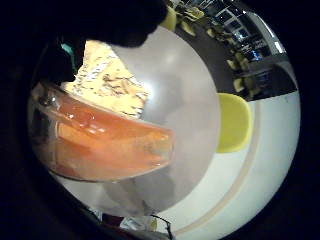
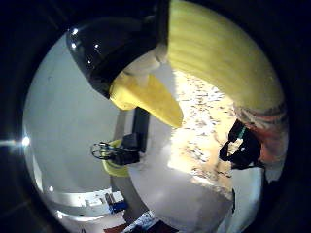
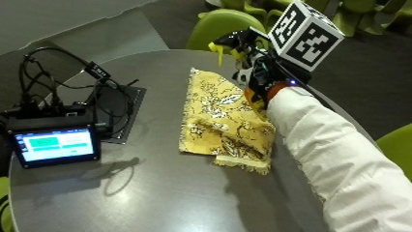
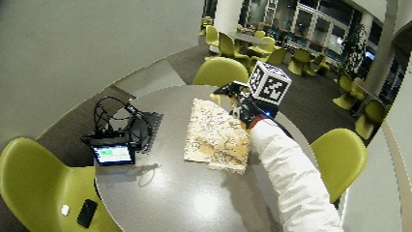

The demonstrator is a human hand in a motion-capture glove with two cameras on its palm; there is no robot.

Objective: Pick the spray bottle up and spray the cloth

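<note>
Bottle (image 3: 248, 67), orange body with yellow trigger, sits upper right of centre in the outside view, gripped by the gloved right hand (image 3: 264, 72), fingers curled round it, above the cloth's far edge. Cloth (image 3: 222, 121) lies flat mid-frame on the table (image 3: 148, 193). Screen (image 3: 54, 145) at left.

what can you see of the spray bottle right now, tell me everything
The spray bottle has a clear body holding orange liquid, a wide yellow collar, a yellow trigger and a glossy black nozzle head. It looks like plastic. It is off the round grey table, in the grip of the gloved right hand, which mostly hides it in the outside view. It is at the far end of the yellow patterned cloth, trigger towards it. Only the hand seems to touch it.
</note>
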